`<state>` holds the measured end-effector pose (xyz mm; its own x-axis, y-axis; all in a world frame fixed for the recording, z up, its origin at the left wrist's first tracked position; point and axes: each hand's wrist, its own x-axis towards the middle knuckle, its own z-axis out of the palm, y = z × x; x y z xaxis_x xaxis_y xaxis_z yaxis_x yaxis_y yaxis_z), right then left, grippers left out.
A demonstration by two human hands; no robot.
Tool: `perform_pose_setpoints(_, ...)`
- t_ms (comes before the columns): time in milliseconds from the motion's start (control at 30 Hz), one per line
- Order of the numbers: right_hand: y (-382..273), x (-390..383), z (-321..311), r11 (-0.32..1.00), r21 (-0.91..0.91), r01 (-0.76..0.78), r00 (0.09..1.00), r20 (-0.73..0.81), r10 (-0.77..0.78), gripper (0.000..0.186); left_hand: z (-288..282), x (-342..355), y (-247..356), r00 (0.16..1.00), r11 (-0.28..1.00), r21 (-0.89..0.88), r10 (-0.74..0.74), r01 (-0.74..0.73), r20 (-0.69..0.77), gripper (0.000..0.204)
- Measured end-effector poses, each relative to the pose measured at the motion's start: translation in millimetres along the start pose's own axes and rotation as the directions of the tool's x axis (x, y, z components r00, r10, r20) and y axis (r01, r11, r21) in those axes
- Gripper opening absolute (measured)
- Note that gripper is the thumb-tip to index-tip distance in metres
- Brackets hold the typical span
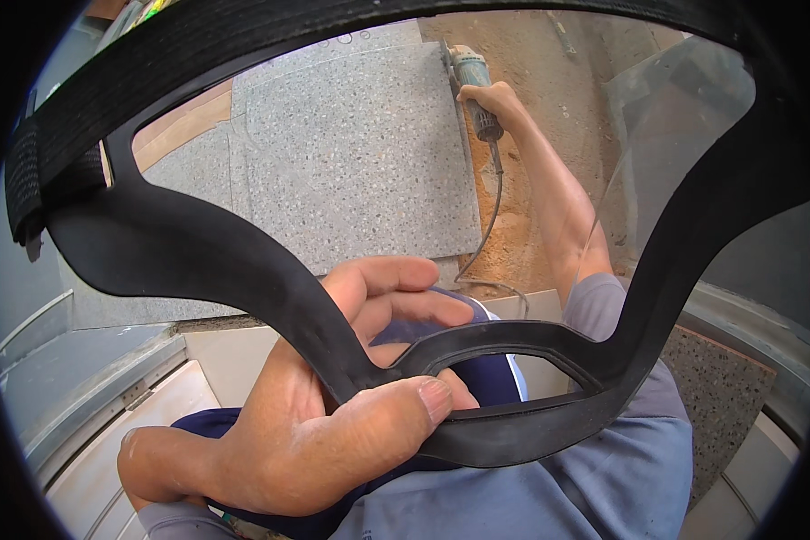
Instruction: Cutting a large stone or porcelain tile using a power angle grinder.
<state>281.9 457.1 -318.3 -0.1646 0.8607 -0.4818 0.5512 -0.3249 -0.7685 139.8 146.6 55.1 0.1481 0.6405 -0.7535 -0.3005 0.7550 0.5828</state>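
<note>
Close in front of the view, black safety goggles (198, 238) with a clear lens take up most of the picture. My left hand (333, 423) pinches their lower rim at the nose bridge between thumb and fingers. Farther off, my right arm stretches forward, and my right hand (495, 103) is wrapped round the body of an angle grinder (471, 70). The grinder is beside the far right edge of a grey speckled stone slab (360, 153). Its disc is too small to make out clearly. From its rear end a power cord (492, 216) runs back toward me.
Orange-brown dust (513, 229) covers the ground right of the slab. Another dark speckled slab (729, 391) lies at the lower right. Pale tiles or boards (229, 360) are at the near left. A ribbed black strap (27, 180) hangs at the goggles' left end.
</note>
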Motion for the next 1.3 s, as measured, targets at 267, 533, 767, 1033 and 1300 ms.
perform_pose_setpoints(267, 5.3, -24.5, 0.1, 0.999, 0.029, -0.03, 1.0, 0.005, 0.03, 0.059, 5.3, -7.3, -7.1, 0.999, 1.0, 0.012, 0.017, -0.017, -0.039, 0.094)
perform_pose_setpoints(533, 16.7, -39.5, 3.5, 1.0, 0.022, -0.011, 1.0, -0.007, 0.011, 0.057, 11.1, -15.8, -17.9, 1.0, 0.999, 0.035, 0.018, -0.017, -0.024, 0.093)
perform_pose_setpoints(767, 34.2, -52.2, 8.0, 0.999, 0.019, -0.029, 0.999, 0.014, 0.029, 0.054, 14.5, -20.5, -24.6, 0.999, 0.999, 0.04, -0.003, 0.004, -0.033, 0.094)
perform_pose_setpoints(1033, 38.8, -73.3, 4.8, 1.0, 0.001, -0.009, 1.0, 0.002, 0.009, 0.056, 18.6, -26.5, -29.5, 0.999, 0.998, 0.06, 0.002, 0.0, -0.032, 0.095)
perform_pose_setpoints(1300, 53.0, -99.8, 4.0, 0.998, -0.056, -0.017, 1.0, 0.02, 0.018, 0.054, 23.7, -32.0, -39.1, 0.999, 0.998, 0.06, 0.013, -0.01, -0.05, 0.095)
